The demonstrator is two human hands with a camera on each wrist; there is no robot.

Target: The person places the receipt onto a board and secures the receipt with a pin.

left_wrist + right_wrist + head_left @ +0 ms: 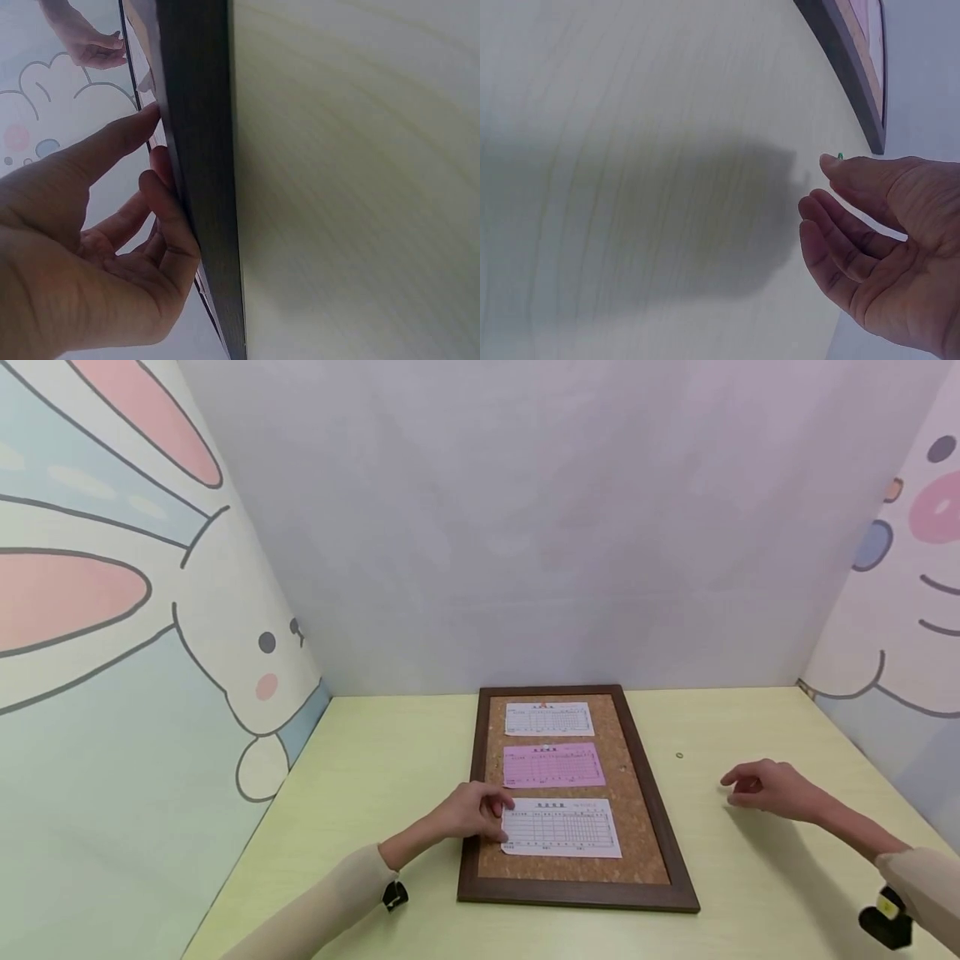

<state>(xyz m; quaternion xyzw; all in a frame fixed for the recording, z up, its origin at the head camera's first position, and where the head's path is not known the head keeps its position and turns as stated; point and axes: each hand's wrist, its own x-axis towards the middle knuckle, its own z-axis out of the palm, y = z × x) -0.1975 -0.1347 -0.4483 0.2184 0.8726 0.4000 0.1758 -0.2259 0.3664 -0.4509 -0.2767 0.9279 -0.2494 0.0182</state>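
Note:
My left hand (474, 812) rests at the left side of a white printed slip (562, 828), fingertip and thumb tip spread apart at its left corners. That slip lies lowest on a dark-framed corkboard (570, 895). In the left wrist view the left hand (112, 240) is beside the dark frame (199, 150), which hides part of the fingertips. Over the table to the board's right, my right hand (772, 789) is loosely bent and holds nothing. The right wrist view shows the thumb and fingers of the right hand (885, 240) apart, a tiny green thing (840, 156) just beyond the thumb.
Higher on the corkboard are a pink slip (553, 767) and another white slip (549, 720), each with a small pin at its top. A small ring-like thing (679, 755) lies on the pale wooden table (390, 752). Cartoon-printed walls (225, 710) stand at both sides.

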